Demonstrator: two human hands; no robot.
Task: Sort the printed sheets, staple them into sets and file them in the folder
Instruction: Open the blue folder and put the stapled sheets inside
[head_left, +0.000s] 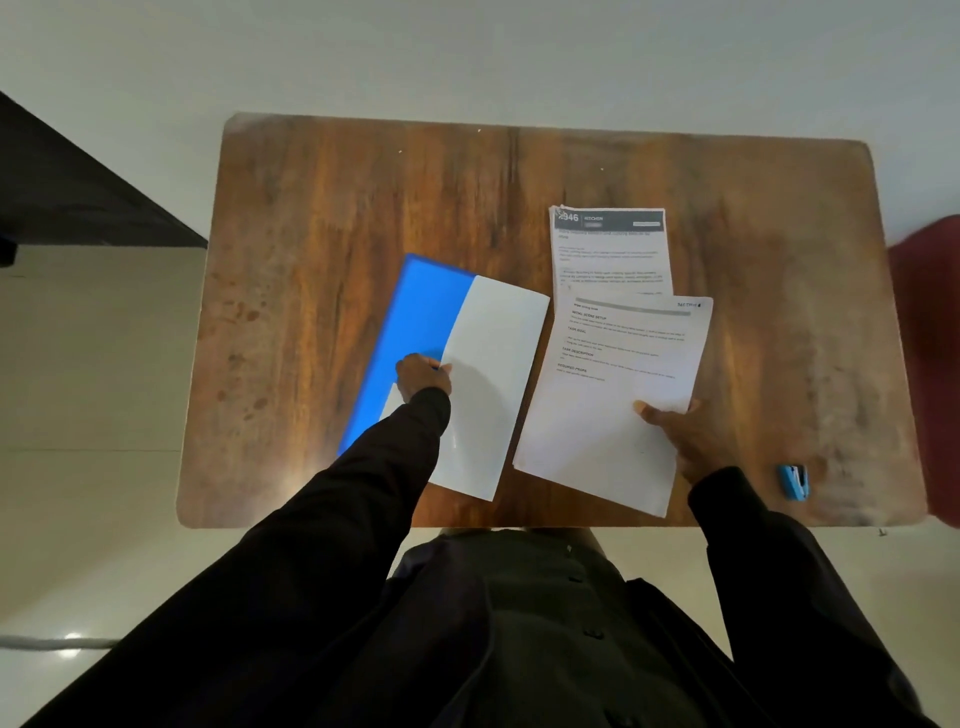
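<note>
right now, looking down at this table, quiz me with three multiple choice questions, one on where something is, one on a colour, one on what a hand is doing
1. Where is the stapler?
A. by the near right corner of the table
B. at the far left corner
C. on the floor

2. What colour is the folder?
A. red
B. blue
C. green

3. What is the right hand doing?
A. gripping the stapler
B. lying empty on the wood
C. holding printed sheets

Answers:
1 A, it lies close to the front edge at the right end.
2 B, its exposed side shows bright blue.
3 C, the thumb lies on top of the sheets near their lower edge.
</note>
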